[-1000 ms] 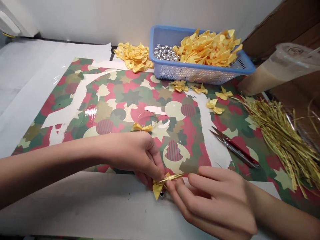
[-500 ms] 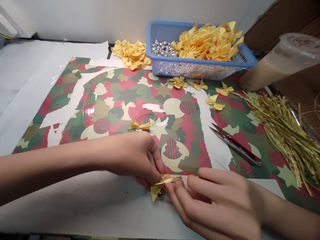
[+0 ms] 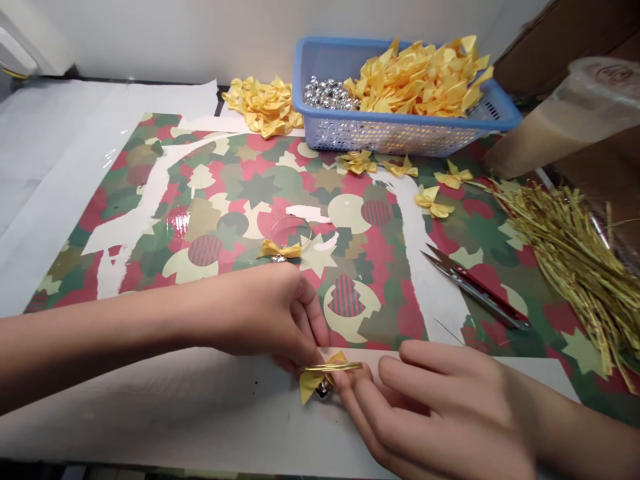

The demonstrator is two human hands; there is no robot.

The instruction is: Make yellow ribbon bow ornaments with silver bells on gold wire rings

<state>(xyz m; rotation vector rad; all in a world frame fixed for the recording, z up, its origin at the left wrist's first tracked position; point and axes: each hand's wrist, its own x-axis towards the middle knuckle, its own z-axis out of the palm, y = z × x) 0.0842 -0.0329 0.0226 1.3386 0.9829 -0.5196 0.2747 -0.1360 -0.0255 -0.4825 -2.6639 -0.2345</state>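
Over the white board at the near edge, my left hand (image 3: 295,320) pinches one side of a yellow ribbon bow (image 3: 311,385). Gold cord (image 3: 337,366) stretches across the bow, between my two hands. My right hand (image 3: 425,407) has thumb and forefinger closed on the bow's other side and the cord. A shiny silver bell (image 3: 323,389) hangs below the cord, against the bow. Just beyond my left hand lies a second bow (image 3: 281,250) with a loop of gold cord and silver bells. My fingertips partly hide the bow being held.
Thread snips (image 3: 475,287) and a thin needle-like piece (image 3: 449,331) lie right. Behind stands a blue basket (image 3: 390,133) of bows and silver bells, beside a bow pile (image 3: 263,107). Gold cords (image 3: 575,260) and a plastic cup (image 3: 565,120) are at the right.
My hands have shifted only slightly. The gold cord now lies more level across the bow, and more of the silver bell shows under it.
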